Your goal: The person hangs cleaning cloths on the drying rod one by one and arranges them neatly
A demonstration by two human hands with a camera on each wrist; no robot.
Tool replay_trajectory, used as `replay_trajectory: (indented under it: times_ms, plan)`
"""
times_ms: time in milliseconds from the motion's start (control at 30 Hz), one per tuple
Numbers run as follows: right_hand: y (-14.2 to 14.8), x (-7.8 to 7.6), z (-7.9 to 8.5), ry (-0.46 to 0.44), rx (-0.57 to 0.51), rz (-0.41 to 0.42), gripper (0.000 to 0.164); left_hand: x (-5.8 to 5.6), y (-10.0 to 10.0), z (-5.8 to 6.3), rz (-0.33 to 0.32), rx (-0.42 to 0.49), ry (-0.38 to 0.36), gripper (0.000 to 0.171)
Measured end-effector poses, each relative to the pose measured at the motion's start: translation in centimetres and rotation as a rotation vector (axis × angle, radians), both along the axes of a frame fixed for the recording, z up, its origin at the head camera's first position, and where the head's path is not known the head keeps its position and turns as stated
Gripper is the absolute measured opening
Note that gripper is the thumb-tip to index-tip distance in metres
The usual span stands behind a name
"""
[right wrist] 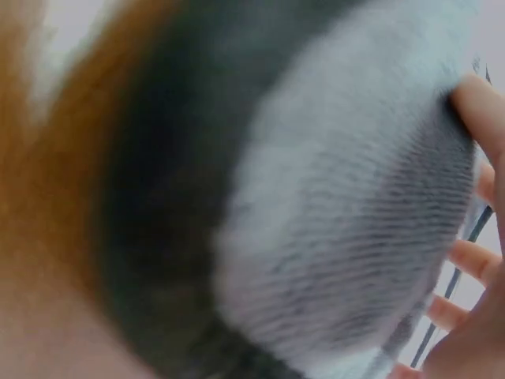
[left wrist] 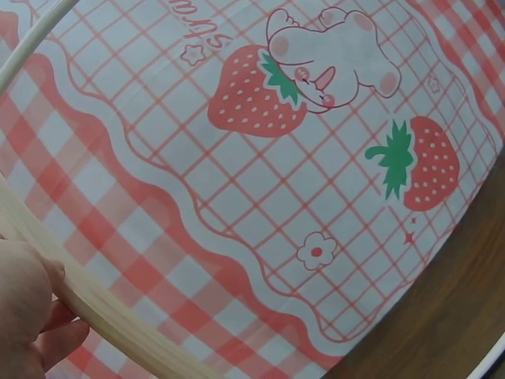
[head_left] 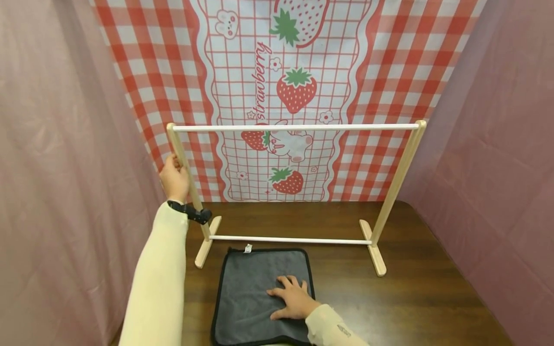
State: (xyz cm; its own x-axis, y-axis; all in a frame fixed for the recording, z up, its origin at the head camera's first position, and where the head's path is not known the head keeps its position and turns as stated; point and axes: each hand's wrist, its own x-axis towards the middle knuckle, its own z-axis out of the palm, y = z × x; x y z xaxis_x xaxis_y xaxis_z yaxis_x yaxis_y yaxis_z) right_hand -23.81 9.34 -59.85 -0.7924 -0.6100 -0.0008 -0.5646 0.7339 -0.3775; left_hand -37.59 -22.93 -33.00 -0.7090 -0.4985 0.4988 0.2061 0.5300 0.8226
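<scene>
A garment rack with pale wooden sides and white rods (head_left: 296, 128) stands on the table. My left hand (head_left: 174, 181) is at the upper part of its left post (head_left: 191, 185). In the left wrist view, the thumb and fingers (left wrist: 63, 341) of that hand hold the wooden post from both sides. A grey towel (head_left: 251, 293) with black edging and a small white tag lies flat in front of the rack. My right hand (head_left: 294, 300) rests on the towel's right part with fingers spread. The right wrist view shows the towel (right wrist: 339, 221) close up and blurred, beside the fingers.
The dark brown wooden table (head_left: 415, 302) extends right of the towel. Behind the rack hangs a red-and-white checked strawberry cloth (head_left: 389, 86). Pink curtains (head_left: 56, 168) flank both sides. The rack's feet (head_left: 373, 247) stand at the left and right, with a low white rod (head_left: 290, 240) between them.
</scene>
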Motion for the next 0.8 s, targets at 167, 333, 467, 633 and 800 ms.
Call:
replay_trajectory:
  times_ms: [167,333,467,633,800]
  plan:
    - [-0.1,-0.2,-0.3,0.081,-0.053,-0.046,0.052,0.1,-0.1,0.0,-0.039,-0.002,0.011,0.036]
    - [-0.2,-0.3,-0.7,0.194,-0.145,-0.065,0.034,0.1,-0.2,0.0,-0.034,-0.019,0.007,0.035]
    - [-0.1,-0.4,-0.8,0.258,-0.168,-0.051,0.026,0.1,-0.2,-0.1,-0.034,-0.021,0.008,0.035]
    - [0.0,-0.8,-1.0,0.351,-0.204,-0.008,0.017,0.1,-0.3,-0.1,-0.036,-0.023,0.006,0.035]
    - [0.0,-1.2,-1.4,0.470,-0.261,0.055,0.011,0.1,-0.3,-0.2,-0.037,-0.012,0.003,0.036]
